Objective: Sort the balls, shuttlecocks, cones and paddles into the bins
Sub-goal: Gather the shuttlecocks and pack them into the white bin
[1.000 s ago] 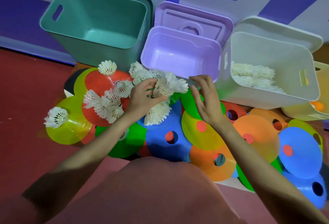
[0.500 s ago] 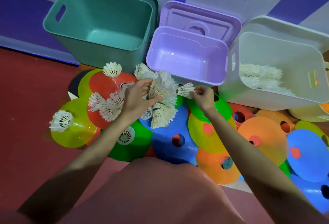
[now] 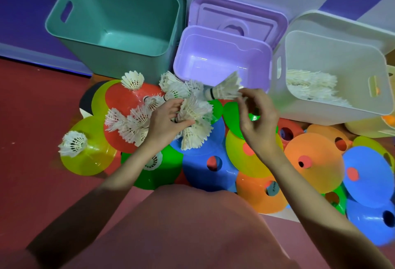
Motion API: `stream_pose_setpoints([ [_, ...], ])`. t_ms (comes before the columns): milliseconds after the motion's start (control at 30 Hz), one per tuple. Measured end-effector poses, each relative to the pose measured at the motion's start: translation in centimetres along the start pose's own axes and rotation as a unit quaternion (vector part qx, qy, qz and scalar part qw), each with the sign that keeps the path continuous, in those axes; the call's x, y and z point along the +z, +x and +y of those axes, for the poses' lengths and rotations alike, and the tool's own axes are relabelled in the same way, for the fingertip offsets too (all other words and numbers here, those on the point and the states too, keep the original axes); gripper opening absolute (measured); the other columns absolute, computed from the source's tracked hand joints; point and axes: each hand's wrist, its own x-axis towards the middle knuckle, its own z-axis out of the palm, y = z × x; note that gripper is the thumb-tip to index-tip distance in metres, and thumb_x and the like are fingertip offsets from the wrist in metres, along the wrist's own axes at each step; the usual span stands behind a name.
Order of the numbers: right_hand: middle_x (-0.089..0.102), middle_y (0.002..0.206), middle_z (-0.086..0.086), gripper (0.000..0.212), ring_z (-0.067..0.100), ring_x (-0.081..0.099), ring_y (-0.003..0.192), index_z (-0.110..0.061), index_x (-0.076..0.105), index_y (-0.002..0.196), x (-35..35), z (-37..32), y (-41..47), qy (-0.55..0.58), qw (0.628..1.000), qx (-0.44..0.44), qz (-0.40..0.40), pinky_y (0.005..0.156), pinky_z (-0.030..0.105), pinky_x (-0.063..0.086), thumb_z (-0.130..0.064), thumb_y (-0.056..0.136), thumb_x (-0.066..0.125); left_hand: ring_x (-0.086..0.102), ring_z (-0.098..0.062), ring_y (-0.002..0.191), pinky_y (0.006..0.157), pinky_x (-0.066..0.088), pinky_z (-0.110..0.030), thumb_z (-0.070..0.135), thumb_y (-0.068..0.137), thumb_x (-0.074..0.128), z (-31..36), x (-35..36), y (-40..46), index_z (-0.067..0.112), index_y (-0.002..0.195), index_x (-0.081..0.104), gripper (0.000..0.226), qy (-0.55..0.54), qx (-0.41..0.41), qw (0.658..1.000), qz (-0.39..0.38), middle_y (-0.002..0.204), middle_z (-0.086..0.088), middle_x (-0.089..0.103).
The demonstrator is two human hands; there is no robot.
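Gripping hands (image 3: 168,119) (image 3: 257,117), feathery white shuttlecocks (image 3: 195,115)

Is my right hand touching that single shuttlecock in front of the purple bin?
Touching. The head view shows the right hand pinching the feather end of the single shuttlecock with its fingertips.

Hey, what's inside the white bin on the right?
The white bin holds a pile of white shuttlecocks on its floor, against the near wall. Nothing else shows there, though anything under the pile, or low behind the near wall, is hidden.
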Motion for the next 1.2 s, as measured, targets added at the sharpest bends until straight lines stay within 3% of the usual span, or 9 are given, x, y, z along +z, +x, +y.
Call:
stream_pose_setpoints([
  [267,0.063,0.083,0.008,0.014,0.019,0.052,0.073,-0.003,0.067,0.097,2.2,-0.6,0.2,-0.032,0.987,-0.062,-0.145,0.071,0.025,0.042,-0.009,0.092,0.056,0.051,0.028,0.083,0.079,0.040,0.002,0.008,0.068,0.084,0.4,0.2,-0.4,0.015,0.117,0.058,0.056,0.000,0.031,0.999,-0.011,0.096,0.027,0.054],
  [400,0.065,0.092,0.005,0.021,0.016,0.055,0.074,-0.005,0.064,0.111,2.6,-0.9,0.8,0.005,0.988,-0.038,-0.148,0.069,0.026,0.045,-0.012,0.093,0.056,0.057,0.008,0.094,0.084,0.045,-0.005,0.015,0.069,0.084,-0.2,-0.3,-0.6,0.012,0.123,0.056,0.061,-0.024,0.005,1.000,0.013,0.105,0.013,0.059],
  [467,0.064,0.095,0.005,0.021,0.015,0.056,0.076,-0.004,0.062,0.112,2.8,-0.8,0.8,0.026,0.993,-0.015,-0.113,0.069,0.022,0.045,-0.010,0.093,0.054,0.056,-0.004,0.100,0.084,0.044,-0.004,0.017,0.070,0.083,-0.6,-0.6,-0.7,0.011,0.127,0.054,0.064,-0.028,-0.005,0.999,0.026,0.112,0.007,0.057],
  [600,0.065,0.090,0.008,0.015,0.019,0.058,0.076,-0.003,0.062,0.102,3.5,1.2,0.3,-0.006,0.993,0.076,-0.085,0.067,0.029,0.048,-0.005,0.089,0.053,0.055,0.001,0.097,0.082,0.043,-0.002,0.018,0.070,0.083,-1.4,-1.2,-0.9,0.010,0.129,0.052,0.067,-0.041,-0.019,0.998,0.037,0.113,0.007,0.056],
  [700,0.066,0.088,0.009,0.018,0.022,0.060,0.077,-0.003,0.063,0.100,4.8,3.1,-0.4,-0.072,0.966,0.180,-0.169,0.072,0.040,0.050,-0.017,0.088,0.061,0.057,0.000,0.099,0.083,0.044,-0.003,0.017,0.069,0.084,-2.2,-1.4,-1.0,0.010,0.127,0.053,0.066,-0.044,-0.031,0.998,0.042,0.114,0.005,0.059],
  [867,0.069,0.094,0.008,0.038,0.021,0.062,0.086,-0.003,0.067,0.097,7.6,3.6,-1.8,-0.094,0.920,0.231,-0.302,0.077,0.030,0.046,-0.038,0.083,0.069,0.060,-0.001,0.099,0.083,0.046,-0.006,0.014,0.068,0.084,-2.9,-1.3,-1.1,0.008,0.126,0.054,0.066,-0.048,-0.038,0.997,0.046,0.113,0.002,0.063],
  [933,0.069,0.087,0.009,0.031,0.023,0.062,0.081,-0.003,0.067,0.087,8.5,3.5,-1.9,-0.088,0.921,0.239,-0.296,0.075,0.033,0.048,-0.033,0.082,0.070,0.061,-0.005,0.101,0.084,0.046,-0.006,0.014,0.068,0.084,-2.8,-1.3,-1.1,0.008,0.127,0.054,0.066,-0.047,-0.037,0.997,0.044,0.114,0.002,0.063],
  [1067,0.068,0.077,0.012,0.015,0.026,0.063,0.075,-0.001,0.065,0.077,8.9,3.1,-1.5,-0.073,0.932,0.249,-0.253,0.072,0.039,0.051,-0.014,0.083,0.063,0.058,0.009,0.094,0.081,0.045,-0.005,0.012,0.069,0.083,-2.5,-1.2,-1.2,0.009,0.125,0.055,0.063,-0.044,-0.031,0.998,0.043,0.106,0.014,0.060],
  [1200,0.065,0.074,0.011,0.011,0.025,0.058,0.068,-0.004,0.058,0.078,5.9,2.3,-1.2,-0.071,0.958,0.218,-0.170,0.063,0.037,0.044,-0.012,0.086,0.058,0.058,0.001,0.096,0.085,0.045,-0.007,0.013,0.070,0.083,-1.9,-0.7,-1.2,0.007,0.124,0.055,0.062,-0.031,-0.018,0.999,0.032,0.111,0.007,0.060],
])
